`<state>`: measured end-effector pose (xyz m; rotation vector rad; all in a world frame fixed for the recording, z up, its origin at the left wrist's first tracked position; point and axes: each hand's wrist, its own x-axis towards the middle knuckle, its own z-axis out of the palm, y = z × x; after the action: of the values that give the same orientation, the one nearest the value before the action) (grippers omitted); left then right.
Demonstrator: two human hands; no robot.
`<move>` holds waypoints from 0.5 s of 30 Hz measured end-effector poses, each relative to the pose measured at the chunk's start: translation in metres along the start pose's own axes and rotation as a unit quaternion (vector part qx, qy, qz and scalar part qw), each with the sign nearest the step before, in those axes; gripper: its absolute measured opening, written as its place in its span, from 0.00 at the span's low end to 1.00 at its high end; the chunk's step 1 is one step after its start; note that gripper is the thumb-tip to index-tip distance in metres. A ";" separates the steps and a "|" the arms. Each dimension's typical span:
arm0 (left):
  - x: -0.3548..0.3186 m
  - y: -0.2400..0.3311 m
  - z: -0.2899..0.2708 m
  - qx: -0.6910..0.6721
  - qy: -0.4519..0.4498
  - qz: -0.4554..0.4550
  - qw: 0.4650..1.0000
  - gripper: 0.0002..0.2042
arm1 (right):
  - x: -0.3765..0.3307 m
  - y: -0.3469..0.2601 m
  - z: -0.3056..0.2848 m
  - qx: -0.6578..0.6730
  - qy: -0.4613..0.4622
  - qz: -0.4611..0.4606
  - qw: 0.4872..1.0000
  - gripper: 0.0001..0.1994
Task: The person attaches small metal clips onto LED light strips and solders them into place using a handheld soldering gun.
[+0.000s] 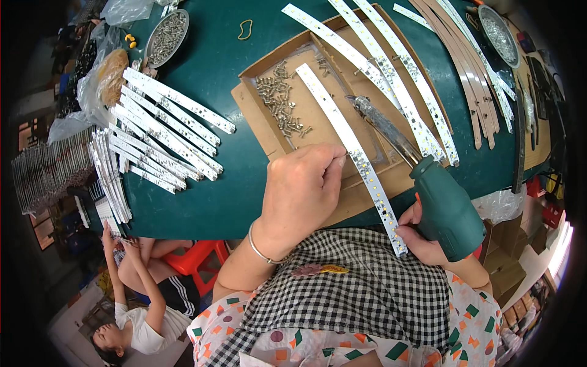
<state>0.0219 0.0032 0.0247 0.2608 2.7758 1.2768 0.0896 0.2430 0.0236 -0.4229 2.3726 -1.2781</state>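
A narrow white LED strip [367, 168] with small yellow chips lies aslant in front of me, over a shallow cardboard tray [252, 116]. My right hand [422, 241] pinches the strip near its lower end. A green pistol-shaped tool [449, 208] with a long metal nose covers part of that hand. Whether the hand also touches the tool is hidden. My left hand [306, 183] is closed at the strip's left edge, thumb and finger pressed together. Something thin and dark shows at its fingertips, too small to name. Small metal screws [278, 98] lie heaped in the tray.
More LED strips [379, 67] lie across the tray's right side. A pile of strips [165, 131] spreads at the left. Metal bowls stand at far left [167, 38] and far right [498, 37]. Brown strips [474, 73] lie at right. A co-worker [143, 312] sits lower left.
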 end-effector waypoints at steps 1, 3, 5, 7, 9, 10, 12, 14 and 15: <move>-0.001 0.000 -0.003 0.001 0.000 -0.002 1.000 0.04 | 0.001 -0.002 0.000 0.012 -0.003 0.003 1.000 0.11; 0.000 -0.001 -0.010 0.001 0.001 -0.004 1.000 0.05 | 0.001 -0.002 0.000 0.024 -0.006 0.005 1.000 0.14; 0.003 -0.007 -0.020 0.046 0.075 0.055 0.995 0.06 | 0.000 0.002 0.000 0.032 -0.032 -0.009 0.999 0.18; 0.009 -0.011 -0.030 0.075 0.087 0.049 0.992 0.07 | -0.001 -0.001 -0.003 0.052 -0.022 -0.002 0.998 0.20; 0.015 -0.018 -0.035 0.087 0.122 0.052 0.987 0.08 | -0.003 -0.001 -0.004 0.072 -0.012 0.004 0.997 0.23; 0.016 -0.020 -0.037 0.088 0.124 0.054 0.987 0.08 | -0.005 0.001 -0.005 0.113 0.025 -0.017 0.993 0.28; 0.019 -0.023 -0.042 0.093 0.138 0.049 0.985 0.09 | -0.008 -0.001 -0.006 0.151 0.063 -0.039 0.986 0.33; 0.026 -0.021 -0.043 0.098 0.143 0.060 0.983 0.08 | -0.008 -0.009 -0.010 0.250 0.195 0.008 0.948 0.41; 0.030 -0.019 -0.042 0.102 0.137 0.076 0.982 0.07 | -0.012 0.008 -0.016 0.250 0.177 -0.119 0.944 0.39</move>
<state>-0.0155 -0.0345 0.0376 0.3405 3.1854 1.1328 0.0914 0.2641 0.0271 -0.3460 2.1849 -2.1548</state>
